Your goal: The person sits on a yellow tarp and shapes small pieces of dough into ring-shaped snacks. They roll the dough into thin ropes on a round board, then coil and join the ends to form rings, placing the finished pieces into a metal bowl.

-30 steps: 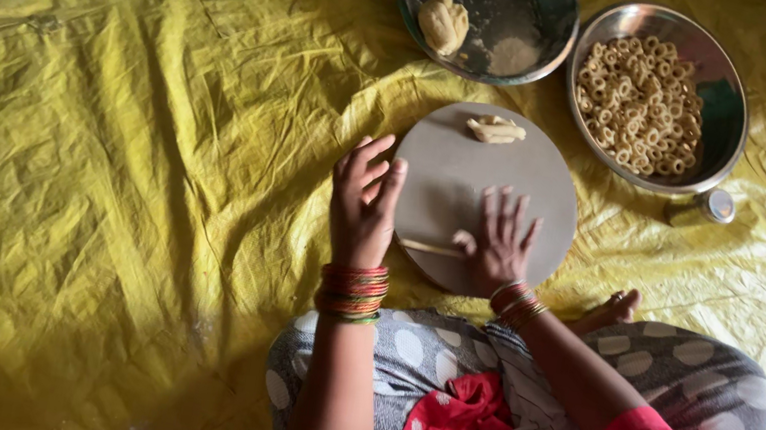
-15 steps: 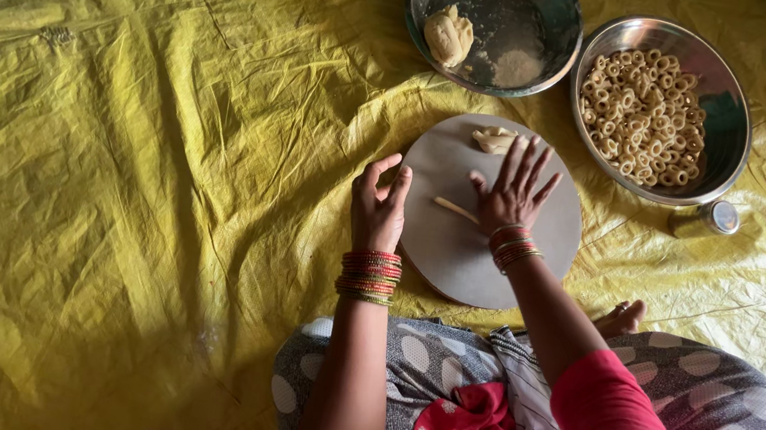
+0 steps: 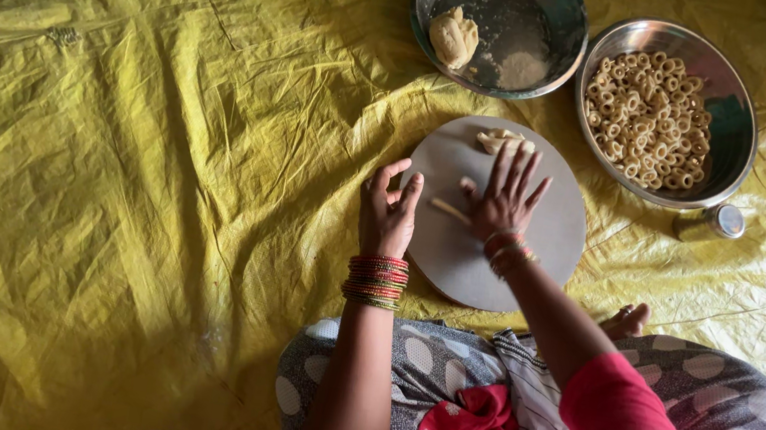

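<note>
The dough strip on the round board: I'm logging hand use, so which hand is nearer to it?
Right. The right hand lies flat over the dough strip, covering one end. The left hand rests at the round board edge, just beside its free end.

Whole floor's covered with a crinkly yellow plastic sheet (image 3: pixel 109 154), creased all over. Light is soft and even, a bit dimmer toward the top right corner. No walls or furniture visible.

Glossy crinkled yellow plastic sheet (image 3: pixel 109 154), shiny steel bowls (image 3: pixel 740 127), smooth matt round board (image 3: pixel 551 240)
</note>
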